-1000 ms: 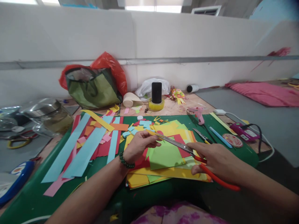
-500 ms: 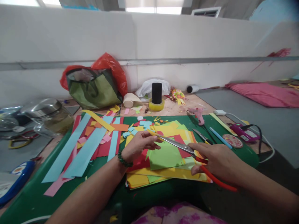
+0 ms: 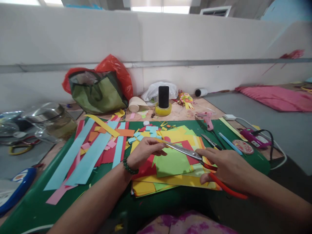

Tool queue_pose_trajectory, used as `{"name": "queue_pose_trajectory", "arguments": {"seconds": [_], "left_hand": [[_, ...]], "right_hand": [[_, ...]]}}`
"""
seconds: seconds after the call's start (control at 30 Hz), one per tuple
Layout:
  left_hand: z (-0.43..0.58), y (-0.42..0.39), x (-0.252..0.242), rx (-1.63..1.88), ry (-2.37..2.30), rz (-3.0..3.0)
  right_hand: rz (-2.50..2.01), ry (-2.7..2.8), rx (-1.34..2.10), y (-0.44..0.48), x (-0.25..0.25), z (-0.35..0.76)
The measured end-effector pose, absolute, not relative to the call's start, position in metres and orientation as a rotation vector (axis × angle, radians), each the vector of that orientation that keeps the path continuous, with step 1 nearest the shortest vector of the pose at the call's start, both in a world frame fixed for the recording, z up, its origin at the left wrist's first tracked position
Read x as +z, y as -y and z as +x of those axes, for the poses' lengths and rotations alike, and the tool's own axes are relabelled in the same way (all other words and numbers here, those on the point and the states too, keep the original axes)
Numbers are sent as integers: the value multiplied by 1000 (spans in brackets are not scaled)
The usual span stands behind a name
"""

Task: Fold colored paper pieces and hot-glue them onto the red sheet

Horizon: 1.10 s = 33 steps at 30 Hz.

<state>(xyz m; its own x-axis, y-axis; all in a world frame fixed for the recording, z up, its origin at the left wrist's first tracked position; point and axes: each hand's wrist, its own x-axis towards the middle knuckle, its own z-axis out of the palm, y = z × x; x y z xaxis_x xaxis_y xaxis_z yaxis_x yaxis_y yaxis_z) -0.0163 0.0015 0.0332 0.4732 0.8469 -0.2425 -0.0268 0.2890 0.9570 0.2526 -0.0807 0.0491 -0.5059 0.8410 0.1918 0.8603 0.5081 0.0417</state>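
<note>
My right hand [image 3: 225, 167] grips red-handled scissors [image 3: 192, 155], whose steel blades point left toward my left hand [image 3: 145, 152]. My left hand, with a green bead bracelet at the wrist, pinches a thin yellow paper strip [image 3: 165, 141] that lies at the blade tips. Both hands hover over a stack of yellow, green and red paper sheets [image 3: 172, 162] on a green cutting mat [image 3: 36, 204].
Long blue, red and pink paper strips [image 3: 90, 152] lie left on the mat. A pink glue gun [image 3: 207, 119], a second pair of scissors [image 3: 211, 143] and a blue pen [image 3: 229, 143] lie to the right. A phone on a tape roll [image 3: 163, 100], bags [image 3: 97, 89] and a glass jar [image 3: 48, 122] stand behind.
The scissor blades have closed a little on the yellow strip. Both hands stay almost where they were.
</note>
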Motion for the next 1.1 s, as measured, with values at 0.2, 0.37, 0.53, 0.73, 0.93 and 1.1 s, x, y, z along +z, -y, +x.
{"name": "queue_pose_trajectory", "arguments": {"seconds": [0.2,0.37,0.53,0.73,0.93,1.1], "left_hand": [[-16,-1,34,697,-913,1124],[-16,0,34,681,-911,1122],[-19,-2,36,693,-887,1162],[-22,-4,39,704,-872,1193],[-21,-4,38,706,-882,1194],[-22,-5,37,696,-875,1181]], "right_hand": [[-1459,2572,-124,81,45,256],[-1446,2563,-142,81,44,258],[-1438,2583,-199,82,44,260],[-1426,2605,-258,83,47,259],[-1438,2605,-256,83,49,256],[-1420,2628,-275,82,47,258]]}}
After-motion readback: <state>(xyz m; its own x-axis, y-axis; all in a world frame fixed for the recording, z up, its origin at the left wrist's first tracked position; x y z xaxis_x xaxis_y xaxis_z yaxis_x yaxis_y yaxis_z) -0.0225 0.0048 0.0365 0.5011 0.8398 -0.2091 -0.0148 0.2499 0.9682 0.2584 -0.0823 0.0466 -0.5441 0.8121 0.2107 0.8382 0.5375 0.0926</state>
